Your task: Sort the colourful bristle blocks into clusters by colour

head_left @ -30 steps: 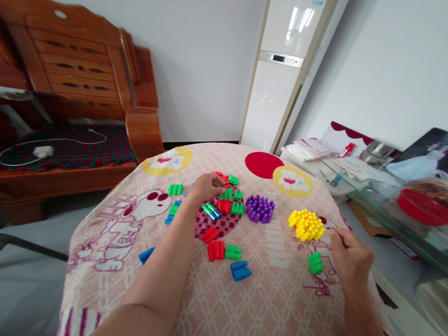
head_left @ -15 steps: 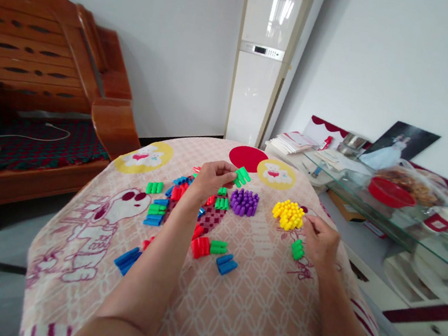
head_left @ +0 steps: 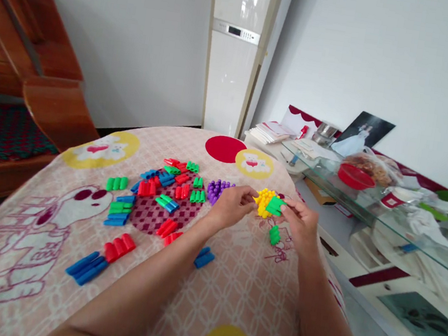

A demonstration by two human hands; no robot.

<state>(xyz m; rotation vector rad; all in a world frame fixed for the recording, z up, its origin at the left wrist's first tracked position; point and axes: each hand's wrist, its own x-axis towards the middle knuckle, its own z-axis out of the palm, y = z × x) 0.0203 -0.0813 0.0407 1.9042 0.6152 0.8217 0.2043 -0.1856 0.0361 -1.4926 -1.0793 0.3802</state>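
In the head view my right hand is closed on a green toy block of joined tubes, pinched between thumb and fingertips just in front of a heap of yellow blocks. My left hand is at the left of the heap, its thumb and fingers drawn together in a pinch. A bit of yellow shows at those fingertips, but I cannot tell whether it is held. Behind the left hand, a cluster of purple blocks stands partly hidden. Another green block lies below the held one.
Red blocks, blue blocks and green blocks lie scattered across the left of the cloth-covered table. A glass-topped cabinet with a red bowl runs along the right. A wooden bench stands at left.
My left hand lifted a green block from the scattered group and came right to the yellow heap. A green block is now in my right hand. The view has turned right.
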